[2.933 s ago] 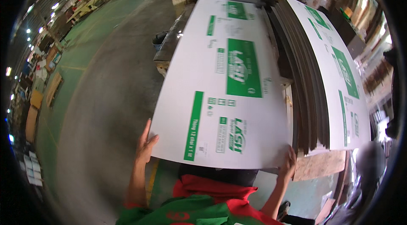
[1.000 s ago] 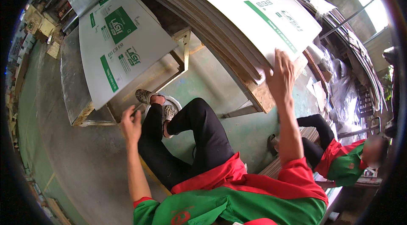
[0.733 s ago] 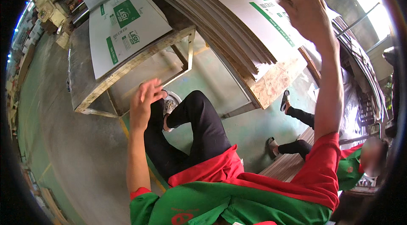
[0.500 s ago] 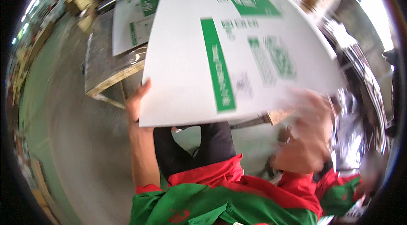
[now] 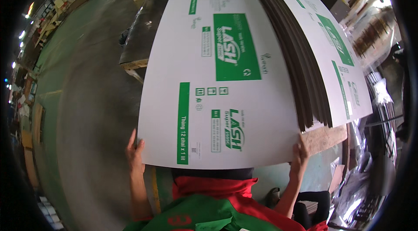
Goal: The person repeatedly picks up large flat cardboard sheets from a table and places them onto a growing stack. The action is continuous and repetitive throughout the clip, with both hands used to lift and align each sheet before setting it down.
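I hold a large white cardboard sheet printed with green panels flat in front of me, its near edge at my chest. My left hand grips its near left corner. My right hand grips its near right corner, next to a wooden pallet edge. To the right rises a thick stack of like sheets, white on top with dark brown edges showing. The sheet hides most of what lies under it.
A low metal platform stands beyond the sheet on the left. Grey-green concrete floor stretches left, with boxes and goods along the far edge. A wooden pallet carries the stack. Shiny wrapped material lies at the right.
My right hand lifted a sheet off the stack and my left hand joined it. The sheet swung over my legs and now lies flat between both hands, pointing away.
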A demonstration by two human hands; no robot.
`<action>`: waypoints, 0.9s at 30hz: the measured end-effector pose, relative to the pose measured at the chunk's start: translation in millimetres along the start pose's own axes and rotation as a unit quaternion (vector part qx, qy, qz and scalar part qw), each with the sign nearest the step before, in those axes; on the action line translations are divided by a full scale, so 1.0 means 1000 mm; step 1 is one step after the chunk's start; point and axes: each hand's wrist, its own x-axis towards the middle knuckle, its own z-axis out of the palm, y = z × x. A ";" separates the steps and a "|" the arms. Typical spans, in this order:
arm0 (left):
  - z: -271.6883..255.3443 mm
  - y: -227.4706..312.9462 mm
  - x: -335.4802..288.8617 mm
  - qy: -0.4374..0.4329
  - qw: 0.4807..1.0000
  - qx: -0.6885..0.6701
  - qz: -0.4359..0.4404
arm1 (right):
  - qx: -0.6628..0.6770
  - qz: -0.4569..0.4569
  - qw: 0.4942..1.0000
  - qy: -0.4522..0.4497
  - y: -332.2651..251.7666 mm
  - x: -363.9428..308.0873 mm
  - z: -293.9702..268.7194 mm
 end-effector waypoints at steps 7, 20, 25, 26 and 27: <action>-0.044 -0.041 0.010 0.017 0.999 0.033 -0.039 | -0.126 0.054 0.987 -0.082 0.044 0.020 0.072; -0.040 -0.032 -0.001 -0.046 0.979 0.182 0.079 | -0.148 0.020 0.987 -0.063 0.046 0.014 0.044; -0.055 -0.030 -0.062 -0.006 0.964 0.265 0.034 | -0.070 0.095 0.987 -0.108 0.049 -0.041 0.002; -0.057 -0.030 -0.076 -0.006 0.961 0.275 0.025 | -0.106 0.102 0.984 -0.099 0.051 -0.053 -0.006; -0.058 -0.031 -0.086 -0.014 0.960 0.278 0.038 | -0.103 0.105 0.984 -0.101 0.052 -0.063 -0.012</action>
